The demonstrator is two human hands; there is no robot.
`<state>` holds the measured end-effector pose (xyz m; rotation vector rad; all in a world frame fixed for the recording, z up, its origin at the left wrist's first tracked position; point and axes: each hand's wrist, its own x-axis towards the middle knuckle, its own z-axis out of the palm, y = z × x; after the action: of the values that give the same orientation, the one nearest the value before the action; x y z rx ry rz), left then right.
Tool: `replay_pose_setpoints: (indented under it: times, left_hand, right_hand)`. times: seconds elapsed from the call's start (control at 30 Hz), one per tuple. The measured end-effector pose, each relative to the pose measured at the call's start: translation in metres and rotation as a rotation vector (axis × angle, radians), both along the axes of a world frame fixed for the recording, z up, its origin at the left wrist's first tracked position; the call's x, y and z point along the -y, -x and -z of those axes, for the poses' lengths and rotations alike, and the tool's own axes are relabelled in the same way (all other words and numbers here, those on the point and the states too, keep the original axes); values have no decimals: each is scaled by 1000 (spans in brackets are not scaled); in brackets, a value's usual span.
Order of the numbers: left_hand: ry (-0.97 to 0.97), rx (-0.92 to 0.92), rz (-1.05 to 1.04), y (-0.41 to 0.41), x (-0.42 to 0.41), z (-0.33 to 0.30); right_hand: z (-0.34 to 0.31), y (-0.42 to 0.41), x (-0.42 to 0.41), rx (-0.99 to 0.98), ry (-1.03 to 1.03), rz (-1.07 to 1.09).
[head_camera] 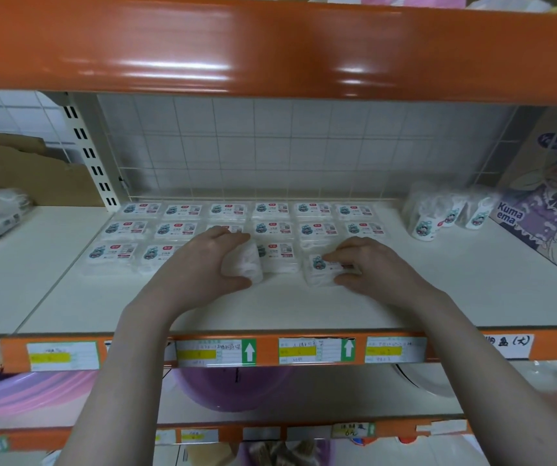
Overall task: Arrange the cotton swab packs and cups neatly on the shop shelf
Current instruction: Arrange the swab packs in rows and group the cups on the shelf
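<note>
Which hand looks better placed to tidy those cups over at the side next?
Probably the right hand. The cups stand at the shelf's right end, on its side, though it grips a swab pack. The left hand is farther off, holding another pack.

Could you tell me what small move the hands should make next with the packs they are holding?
Probably the right hand should slide its pack back level with the front row. That pack sits nearer the shelf edge, slightly askew, while the left hand grips another pack turned on edge.
</note>
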<state>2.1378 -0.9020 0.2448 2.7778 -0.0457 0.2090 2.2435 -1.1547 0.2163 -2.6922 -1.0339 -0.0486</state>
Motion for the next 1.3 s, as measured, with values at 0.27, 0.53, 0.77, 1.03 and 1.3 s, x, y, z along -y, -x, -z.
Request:
replay_pose_setpoints:
  times: [0.27, 0.53, 0.77, 1.03, 1.3]
  left_hand:
    - [10, -4, 21, 3, -2, 0]
    - [7, -16, 49, 3, -9, -1]
    - [-3, -16, 112, 5, -12, -3]
    - [-30, -20, 237, 4, -2, -2]
    - [-64, -24, 260, -4, 42, 0]
  right_hand:
    - [8, -5, -14, 103, 28, 60]
    - [9, -3, -21, 136, 49, 105]
    - [15, 5, -26, 205, 21, 160]
    - [26, 31, -13, 338, -241, 310]
    - [26, 42, 37, 347, -268, 415]
